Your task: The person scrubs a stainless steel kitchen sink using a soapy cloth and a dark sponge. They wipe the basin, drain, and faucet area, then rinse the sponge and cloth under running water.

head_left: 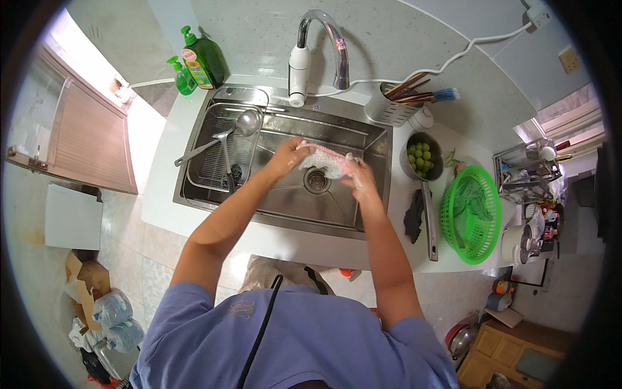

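Note:
Stretched between my two hands is a white cloth with a pink edge (324, 158), covered in what looks like soap foam. My left hand (290, 156) grips its left end, and my right hand (358, 176) has hold of the right end, with foam on the fingers. Both hands are over the stainless steel sink (286, 206), just above the round drain (317, 180). A chrome faucet with a white body (299, 73) stands behind the sink, and no water is seen running from it. Inside the sink's left side sits a wire basket (206, 167) with a metal ladle (248, 122) across it.
Two green pump bottles (200, 63) stand at the back left corner. On the right are a metal utensil holder (384, 109) with chopsticks and a brush, a saucepan (426, 176) of green round fruit, a dark cloth (414, 216) and a green plastic colander (494, 214).

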The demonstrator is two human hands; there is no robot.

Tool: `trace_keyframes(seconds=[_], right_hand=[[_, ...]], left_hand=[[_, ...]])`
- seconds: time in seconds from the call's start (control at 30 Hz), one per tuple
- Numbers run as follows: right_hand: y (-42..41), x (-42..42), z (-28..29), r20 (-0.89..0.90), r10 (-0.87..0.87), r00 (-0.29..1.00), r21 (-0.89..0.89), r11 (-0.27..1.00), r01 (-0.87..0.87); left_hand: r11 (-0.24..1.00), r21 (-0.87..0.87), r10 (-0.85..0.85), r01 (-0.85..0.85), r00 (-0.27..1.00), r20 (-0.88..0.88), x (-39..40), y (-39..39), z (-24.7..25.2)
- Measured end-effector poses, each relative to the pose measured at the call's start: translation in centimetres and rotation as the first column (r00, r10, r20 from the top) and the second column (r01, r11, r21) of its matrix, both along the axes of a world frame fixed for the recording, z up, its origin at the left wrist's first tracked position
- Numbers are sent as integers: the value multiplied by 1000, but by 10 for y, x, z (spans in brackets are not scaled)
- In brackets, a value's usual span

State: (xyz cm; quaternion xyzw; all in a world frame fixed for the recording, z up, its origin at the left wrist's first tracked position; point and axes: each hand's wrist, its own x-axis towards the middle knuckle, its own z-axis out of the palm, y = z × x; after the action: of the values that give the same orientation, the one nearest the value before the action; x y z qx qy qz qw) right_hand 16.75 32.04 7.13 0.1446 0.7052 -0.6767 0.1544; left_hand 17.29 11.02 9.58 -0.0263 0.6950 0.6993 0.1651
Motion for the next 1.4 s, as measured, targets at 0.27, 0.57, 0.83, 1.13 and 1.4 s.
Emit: trace_keyframes(seconds=[0.27, 0.57, 0.83, 1.13, 1.4], right_hand=[[-26, 10, -54, 210, 12, 978, -917, 349, 193], [-14, 0, -58, 72, 216, 974, -945, 327, -2], [9, -28, -113, -1, 103, 995, -864, 501, -53], [-48, 4, -40, 206, -28, 978, -894, 401, 200], [-45, 12, -2, 141, 58, 988, -724, 687, 63]], left_hand=[[876, -416, -231, -245, 544, -807, 44, 81, 2], [927, -345, -284, -146, 328, -901, 39, 88, 13], [853, -427, -230, -300, 519, -823, 18, 103, 3], [816, -489, -189, -309, 657, -730, 13, 83, -3], [889, 25, 453, -457, 887, 92, -41, 33, -51]])
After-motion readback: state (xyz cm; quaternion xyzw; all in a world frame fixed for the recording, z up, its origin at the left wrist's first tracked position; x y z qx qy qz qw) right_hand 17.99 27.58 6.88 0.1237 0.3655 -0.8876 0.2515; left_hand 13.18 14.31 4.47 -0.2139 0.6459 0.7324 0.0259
